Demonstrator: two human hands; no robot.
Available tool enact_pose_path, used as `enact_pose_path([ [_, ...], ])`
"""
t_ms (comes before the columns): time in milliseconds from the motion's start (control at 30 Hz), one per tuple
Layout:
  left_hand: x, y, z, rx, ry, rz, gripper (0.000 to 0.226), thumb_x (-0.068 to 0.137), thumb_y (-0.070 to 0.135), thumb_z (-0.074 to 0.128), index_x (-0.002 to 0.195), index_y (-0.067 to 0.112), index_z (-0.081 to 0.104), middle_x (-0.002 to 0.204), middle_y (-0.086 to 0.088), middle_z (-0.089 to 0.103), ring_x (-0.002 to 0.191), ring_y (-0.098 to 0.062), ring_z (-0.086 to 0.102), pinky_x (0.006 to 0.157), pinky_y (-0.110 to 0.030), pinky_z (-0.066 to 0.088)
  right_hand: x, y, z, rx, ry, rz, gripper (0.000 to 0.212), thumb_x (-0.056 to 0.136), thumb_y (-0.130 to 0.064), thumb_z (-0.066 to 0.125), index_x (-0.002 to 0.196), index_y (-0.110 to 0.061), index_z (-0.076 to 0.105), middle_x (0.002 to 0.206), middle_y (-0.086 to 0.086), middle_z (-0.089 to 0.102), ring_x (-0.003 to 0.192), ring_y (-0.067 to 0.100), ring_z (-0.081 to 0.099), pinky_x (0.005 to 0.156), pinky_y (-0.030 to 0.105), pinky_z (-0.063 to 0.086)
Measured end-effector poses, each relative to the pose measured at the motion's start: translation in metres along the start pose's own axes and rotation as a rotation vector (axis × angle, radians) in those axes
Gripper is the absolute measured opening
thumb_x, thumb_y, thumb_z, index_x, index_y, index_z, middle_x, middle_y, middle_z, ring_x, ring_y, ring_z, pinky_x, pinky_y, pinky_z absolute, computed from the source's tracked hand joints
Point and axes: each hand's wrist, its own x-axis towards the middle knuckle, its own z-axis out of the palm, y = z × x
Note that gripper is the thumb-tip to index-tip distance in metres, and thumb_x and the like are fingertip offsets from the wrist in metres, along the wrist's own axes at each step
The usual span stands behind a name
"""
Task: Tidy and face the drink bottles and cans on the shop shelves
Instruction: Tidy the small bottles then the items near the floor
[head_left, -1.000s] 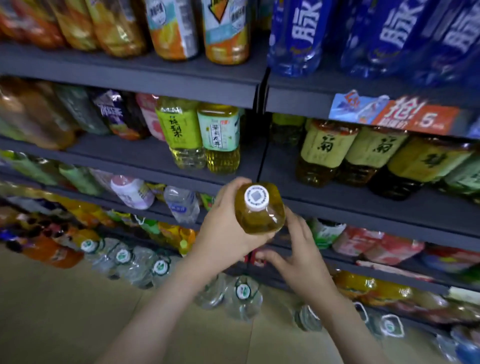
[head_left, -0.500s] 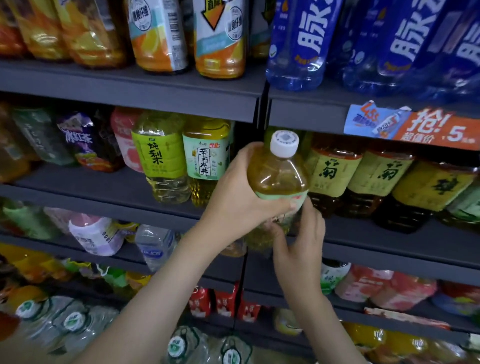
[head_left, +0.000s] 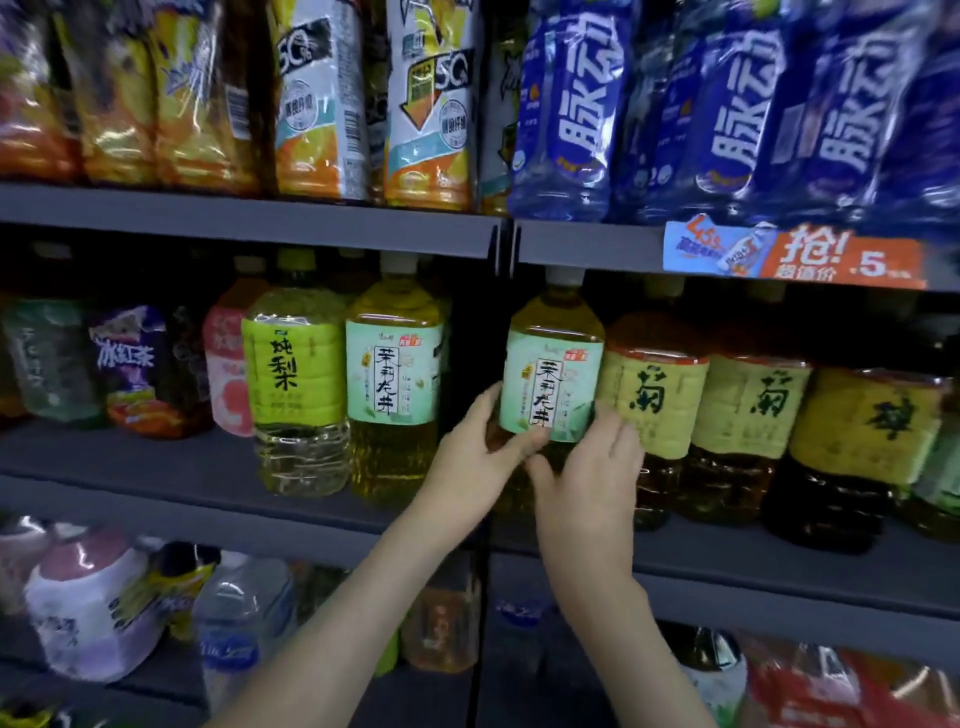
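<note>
A large bottle of yellow-green tea (head_left: 553, 364) with a pale green label and a white cap stands upright at the left end of the right-hand middle shelf (head_left: 753, 561), label facing me. My left hand (head_left: 475, 462) grips its lower left side, thumb across the label's bottom edge. My right hand (head_left: 592, 483) holds its lower right side, covering the bottle's base. A matching tea bottle (head_left: 395, 379) stands on the left middle shelf (head_left: 156, 488), across a dark gap.
Brown tea bottles with yellow labels (head_left: 654, 410) crowd close on the right of the held bottle. A lime-labelled bottle (head_left: 296, 379) stands left of the matching one. Blue bottles (head_left: 571, 114) and orange juice bottles (head_left: 426, 104) fill the shelf above. An orange price tag (head_left: 841, 260) hangs overhead.
The bottle rose from below shelf level, turned upright with its label to the front, and now stands in the shelf slot. Both hands slid down to its lower sides.
</note>
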Motion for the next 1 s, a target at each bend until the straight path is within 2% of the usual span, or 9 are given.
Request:
enact_pose_path([
  [67, 0.006, -0.006, 0.006, 0.001, 0.048, -0.016, 0.057, 0.086, 0.027, 0.067, 0.137, 0.029, 0.041, 0.123, 0.013, 0.059, 0.117, -0.005, 0.053, 0.105, -0.037, 0.042, 0.005, 0.004, 0.002, -0.031, 0.009, -0.023, 0.054, 0.077, -0.010, 0.075, 0.120, 0.000, 0.044, 0.109, 0.011, 0.047, 0.103, 0.024, 0.048, 0.086, 0.035, 0.048],
  [167, 0.013, -0.001, 0.014, 0.083, 0.074, -0.027, 0.055, 0.088, 0.026, 0.063, 0.138, 0.029, 0.040, 0.123, 0.012, 0.058, 0.118, -0.007, 0.052, 0.100, -0.027, 0.041, 0.004, 0.012, 0.000, -0.060, -0.028, -0.036, 0.040, 0.081, -0.002, 0.069, 0.113, -0.001, 0.046, 0.103, 0.011, 0.052, 0.093, 0.024, 0.057, 0.075, 0.030, 0.051],
  [267, 0.008, 0.010, 0.017, 0.208, 0.094, -0.081, 0.061, 0.090, 0.031, 0.061, 0.144, 0.028, 0.033, 0.133, 0.004, 0.055, 0.122, -0.011, 0.049, 0.092, -0.020, 0.037, -0.005, 0.017, -0.004, -0.072, -0.047, -0.060, 0.044, 0.081, 0.007, 0.065, 0.120, 0.002, 0.047, 0.108, 0.016, 0.058, 0.098, 0.028, 0.061, 0.079, 0.038, 0.056],
  [333, -0.008, 0.017, 0.017, 0.291, 0.137, -0.096, 0.064, 0.090, 0.031, 0.060, 0.146, 0.024, 0.030, 0.138, 0.002, 0.050, 0.126, -0.012, 0.046, 0.098, -0.020, 0.037, -0.016, 0.012, -0.014, 0.019, -0.078, -0.008, 0.047, 0.083, 0.004, 0.063, 0.127, -0.001, 0.046, 0.115, 0.012, 0.056, 0.104, 0.025, 0.059, 0.084, 0.040, 0.055],
  [433, -0.041, 0.032, 0.005, 0.296, 0.209, -0.107, 0.056, 0.092, 0.028, 0.057, 0.143, 0.022, 0.034, 0.136, 0.007, 0.049, 0.123, -0.004, 0.047, 0.101, -0.018, 0.040, -0.039, -0.004, -0.027, 0.159, -0.212, 0.098, 0.052, 0.083, 0.003, 0.064, 0.131, -0.007, 0.045, 0.113, -0.002, 0.051, 0.099, 0.015, 0.057, 0.082, 0.025, 0.049],
  [533, -0.070, 0.051, -0.022, 0.301, 0.298, -0.162, 0.046, 0.092, 0.023, 0.056, 0.135, 0.025, 0.041, 0.122, 0.014, 0.053, 0.108, 0.002, 0.052, 0.095, -0.021, 0.046, -0.062, -0.023, -0.031, 0.223, -0.296, 0.239, 0.055, 0.078, 0.003, 0.070, 0.127, -0.005, 0.048, 0.107, 0.003, 0.056, 0.094, 0.020, 0.061, 0.079, 0.006, 0.042],
  [767, -0.094, 0.070, -0.116, 0.438, 0.528, -0.318, 0.046, 0.088, 0.021, 0.062, 0.130, 0.017, 0.043, 0.118, 0.004, 0.054, 0.107, -0.014, 0.056, 0.079, -0.021, 0.043, -0.054, -0.097, -0.021, 0.439, -0.458, 0.591, 0.060, 0.086, -0.014, 0.066, 0.137, -0.011, 0.035, 0.121, 0.003, 0.049, 0.111, 0.013, 0.048, 0.082, 0.019, 0.039],
  [900, -0.072, 0.044, -0.151, 0.483, 0.518, -0.343, 0.067, 0.083, 0.029, 0.069, 0.138, 0.011, 0.035, 0.129, -0.004, 0.045, 0.123, -0.019, 0.043, 0.090, -0.021, 0.036, -0.038, -0.122, 0.024, 0.369, -0.367, 0.592, 0.080, 0.082, -0.020, 0.072, 0.145, -0.011, 0.024, 0.141, 0.008, 0.038, 0.130, 0.019, 0.038, 0.102, 0.028, 0.036],
  [1000, -0.051, 0.018, -0.161, 0.448, 0.438, -0.327, 0.074, 0.078, 0.032, 0.073, 0.137, 0.012, 0.035, 0.128, -0.004, 0.044, 0.123, -0.019, 0.041, 0.091, -0.023, 0.034, -0.029, -0.129, 0.059, 0.295, -0.290, 0.549, 0.083, 0.077, -0.020, 0.077, 0.143, -0.010, 0.028, 0.130, 0.001, 0.042, 0.123, 0.012, 0.038, 0.099, 0.024, 0.034],
])
